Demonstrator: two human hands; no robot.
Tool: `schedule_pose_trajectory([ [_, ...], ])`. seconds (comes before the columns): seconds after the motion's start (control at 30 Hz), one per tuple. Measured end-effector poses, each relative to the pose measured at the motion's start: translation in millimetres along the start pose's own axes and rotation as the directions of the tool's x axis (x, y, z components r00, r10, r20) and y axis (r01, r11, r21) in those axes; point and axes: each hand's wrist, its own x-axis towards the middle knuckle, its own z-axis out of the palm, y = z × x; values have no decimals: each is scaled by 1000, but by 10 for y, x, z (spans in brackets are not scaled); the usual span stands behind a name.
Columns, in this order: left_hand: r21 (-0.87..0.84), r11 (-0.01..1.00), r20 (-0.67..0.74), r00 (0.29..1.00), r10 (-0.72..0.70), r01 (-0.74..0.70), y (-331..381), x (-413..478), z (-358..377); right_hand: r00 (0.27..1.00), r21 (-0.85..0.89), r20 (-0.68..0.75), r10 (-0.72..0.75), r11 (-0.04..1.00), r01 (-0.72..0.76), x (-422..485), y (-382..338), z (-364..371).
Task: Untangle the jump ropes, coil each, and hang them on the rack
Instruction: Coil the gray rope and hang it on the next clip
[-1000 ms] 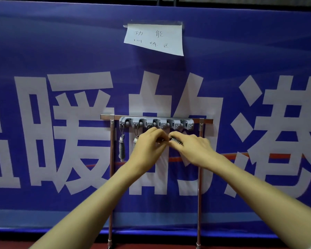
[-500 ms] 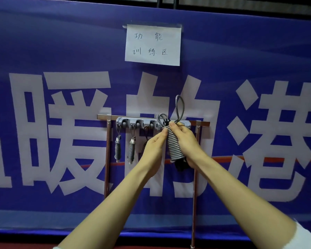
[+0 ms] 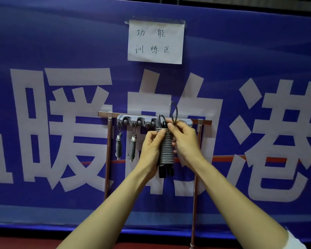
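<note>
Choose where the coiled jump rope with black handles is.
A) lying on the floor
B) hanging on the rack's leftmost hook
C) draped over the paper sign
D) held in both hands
D: the left hand and right hand grip the coiled rope in front of the rack.

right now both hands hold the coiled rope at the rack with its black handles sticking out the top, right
No: the head view shows the black handles sticking out the bottom of the coiled rope, held by left hand and right hand at the rack.
</note>
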Motion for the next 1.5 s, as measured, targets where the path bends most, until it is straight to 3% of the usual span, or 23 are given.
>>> schedule_pose_trajectory([
  [0.1, 16, 998, 34, 998, -56, 55, 13, 8, -55, 976, -353, 1, -218, 913, 204, -3, 96, -100],
  [0.17, 49, 996, 78, 994, -81, 77, 31, 19, -99, 944, -448, 32, -330, 839, 308, -24, 146, -137],
  [0.3, 157, 986, 97, 992, -75, 59, 43, -1, -151, 911, -469, 136, -390, 784, 406, -58, 150, -174],
  [0.47, 288, 953, 57, 991, -118, 97, 31, -31, -239, 882, -458, 328, -338, 760, 461, -96, 31, -226],
  [0.63, 367, 926, 44, 993, -112, 88, 70, -8, -280, 922, -370, 369, -121, 891, 265, -94, -122, -278],
  [0.83, 482, 876, -3, 999, -38, 34, 137, 5, -330, 927, -396, 375, -24, 900, 184, -95, -219, -369],
  [0.93, 540, 841, 17, 1000, -21, 9, 123, -20, -322, 889, -245, 452, 67, 968, 52, -113, -261, -372],
  [1.0, 565, 825, 35, 999, -16, -6, 149, -24, -310, 857, -24, 509, 78, 997, -77, -125, -249, -409],
  [1.1, 522, 852, 57, 996, -75, 34, 219, -28, -323, 850, 180, 519, 87, 961, -208, -134, -244, -459],
  [1.3, 356, 923, 62, 981, -183, 150, 262, -55, -377, 926, 94, 338, 169, 973, -212, -89, -309, -426],
  [1.5, 412, 904, 132, 974, -184, 115, 280, -118, -338, 971, -191, 183, 153, 975, -117, -57, -253, -402],
])
